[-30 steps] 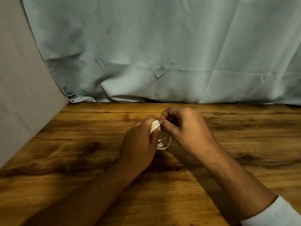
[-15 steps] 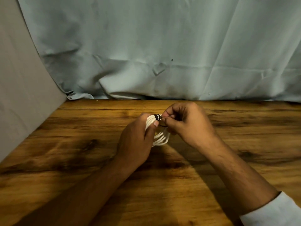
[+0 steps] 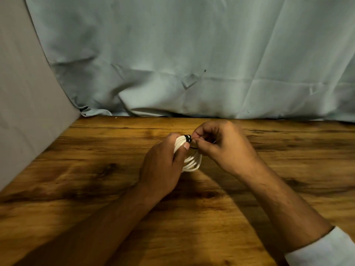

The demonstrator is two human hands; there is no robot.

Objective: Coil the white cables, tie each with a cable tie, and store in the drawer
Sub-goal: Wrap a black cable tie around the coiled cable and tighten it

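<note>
White cable (image 3: 193,163), coiled, sits mid-counter (image 3: 76,189) in the left hand's (image 3: 163,166) grip. The right hand's (image 3: 222,150) fingers (image 3: 201,149) pinch the black cable tie (image 3: 187,138) around it. Tightening and storing remain; no drawer is visible.

A makeshift recording set; wooden tabletop (image 3: 96,189) closed in by draped cloth backdrop (image 3: 172,54).

The coiled cable (image 3: 192,162) is white, banded at its far end by a black cable tie (image 3: 187,138). The bench (image 3: 96,169) is orange-brown wood with dark, streaky grain and knots. The far cloth (image 3: 172,54) is pale blue-grey, the left panel (image 3: 23,93) is plain grey, and the near right sleeve (image 3: 326,248) is white.
</note>
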